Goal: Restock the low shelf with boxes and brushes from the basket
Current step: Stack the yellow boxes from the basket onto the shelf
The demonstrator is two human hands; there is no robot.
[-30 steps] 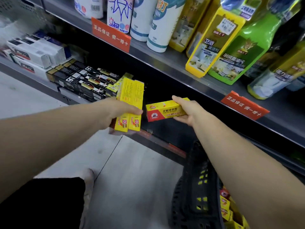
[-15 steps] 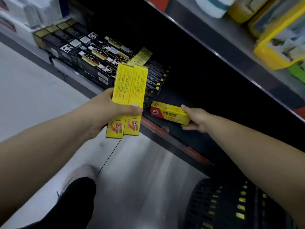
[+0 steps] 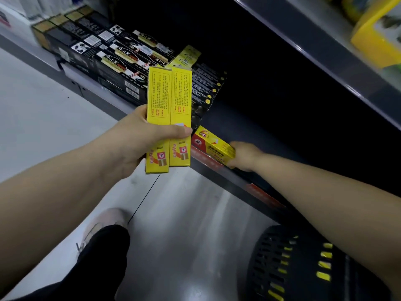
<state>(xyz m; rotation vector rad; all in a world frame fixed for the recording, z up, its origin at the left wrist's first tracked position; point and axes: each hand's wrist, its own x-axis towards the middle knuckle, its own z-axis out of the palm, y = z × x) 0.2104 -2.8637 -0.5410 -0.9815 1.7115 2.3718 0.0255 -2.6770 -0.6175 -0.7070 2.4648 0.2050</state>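
Note:
My left hand grips two long yellow boxes upright, side by side, thumb across their fronts, in front of the low shelf. My right hand holds one end of a yellow and red box, which lies at the shelf's front edge beside a stack of black boxes. The black basket stands on the floor at lower right, under my right forearm; its contents are hidden.
Rows of black boxes fill the low shelf to the left, with one yellow box behind them. The upper shelf's edge overhangs at right, carrying yellow packs. My shoe and dark trouser leg stand on the pale floor.
My right hand has lowered the yellow and red box from mid-air down to the low shelf's front edge. The view has tipped downward; my left hand keeps its two boxes upright.

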